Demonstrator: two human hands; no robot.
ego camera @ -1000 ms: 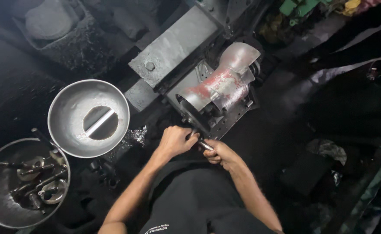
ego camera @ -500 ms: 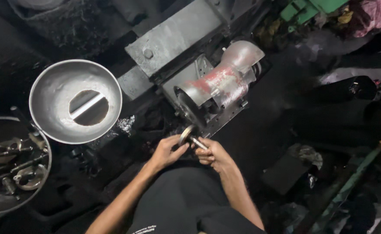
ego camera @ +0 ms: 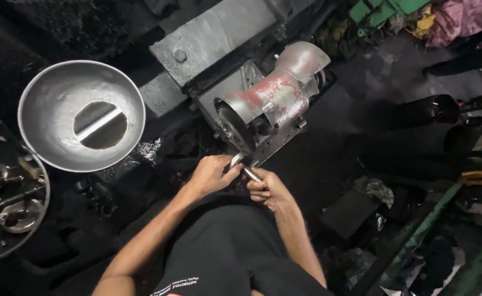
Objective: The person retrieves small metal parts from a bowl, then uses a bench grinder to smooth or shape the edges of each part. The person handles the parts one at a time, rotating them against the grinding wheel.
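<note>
Both hands hold a small shiny metal rod (ego camera: 245, 167) against the dark wheel (ego camera: 234, 130) of a bench grinder (ego camera: 274, 101) with a red-stained metal guard. My left hand (ego camera: 211, 174) grips the rod's upper end near the wheel. My right hand (ego camera: 268, 189) is closed around its lower end. The two hands sit close together just below the grinder, above my black-shirted lap.
A wide metal bowl (ego camera: 49, 137) with a hole in its bottom stands at the left. A second pan (ego camera: 11, 208) at the far left holds several metal parts. A grey steel block (ego camera: 213, 38) lies behind the grinder. Rags and green bars clutter the right side.
The camera has shifted, so the bowls slid left in the view. Both hands stay together on the rod at the grinder wheel.
</note>
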